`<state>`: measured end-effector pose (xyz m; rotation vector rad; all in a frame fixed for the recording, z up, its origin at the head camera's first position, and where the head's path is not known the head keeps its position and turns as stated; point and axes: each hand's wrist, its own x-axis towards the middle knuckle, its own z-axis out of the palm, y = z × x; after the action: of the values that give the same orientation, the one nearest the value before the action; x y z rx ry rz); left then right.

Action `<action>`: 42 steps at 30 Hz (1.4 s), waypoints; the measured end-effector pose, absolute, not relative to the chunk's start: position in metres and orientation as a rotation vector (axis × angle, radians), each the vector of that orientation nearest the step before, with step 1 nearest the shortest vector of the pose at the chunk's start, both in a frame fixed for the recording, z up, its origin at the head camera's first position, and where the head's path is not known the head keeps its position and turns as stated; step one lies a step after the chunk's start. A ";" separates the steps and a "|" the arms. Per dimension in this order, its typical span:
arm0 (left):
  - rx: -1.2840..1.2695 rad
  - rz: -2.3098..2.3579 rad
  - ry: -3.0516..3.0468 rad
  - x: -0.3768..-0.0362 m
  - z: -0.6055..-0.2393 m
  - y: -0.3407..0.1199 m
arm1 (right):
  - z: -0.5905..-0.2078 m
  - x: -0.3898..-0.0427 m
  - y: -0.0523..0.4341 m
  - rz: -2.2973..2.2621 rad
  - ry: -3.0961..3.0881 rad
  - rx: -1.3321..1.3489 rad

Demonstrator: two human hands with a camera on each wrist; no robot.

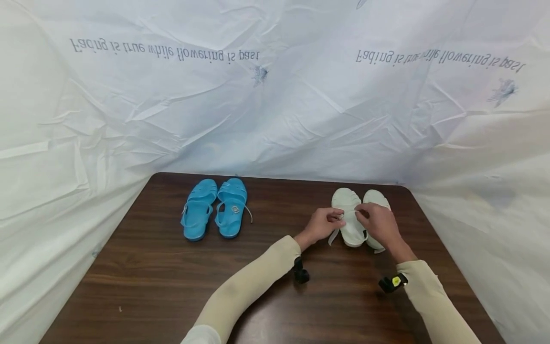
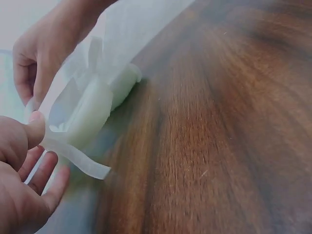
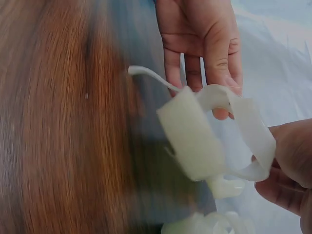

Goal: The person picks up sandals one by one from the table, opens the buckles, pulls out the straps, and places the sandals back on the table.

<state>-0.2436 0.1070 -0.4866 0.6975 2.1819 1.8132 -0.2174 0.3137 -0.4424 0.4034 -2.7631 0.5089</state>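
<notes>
A white sandal (image 1: 353,233) stands on the table, its heel towards me. At its left side my left hand (image 1: 322,223) pinches the ankle strap (image 2: 80,160) between thumb and fingers, near the buckle end. The strap's loose tip hangs past the fingers in the left wrist view. My right hand (image 1: 380,225) pinches the strap's other stretch above the sandal; in the right wrist view the strap loops up from the heel (image 3: 190,139) between both hands. A second white sandal (image 1: 377,197) stands close on the right, partly hidden by my right hand.
Two blue sandals (image 1: 232,210) stand side by side at the table's back left, one with its strap loose. The brown table (image 1: 172,286) ends at a white printed sheet (image 1: 275,119) hanging behind and along the sides.
</notes>
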 end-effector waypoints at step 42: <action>0.458 1.782 2.193 -0.146 -0.454 -0.074 | -0.454 -0.148 0.157 1.111 -2.466 0.721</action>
<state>-0.1463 -0.0739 -0.4537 0.4583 2.1925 1.7819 -0.1481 0.1574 -0.4542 0.7207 -2.4663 1.1108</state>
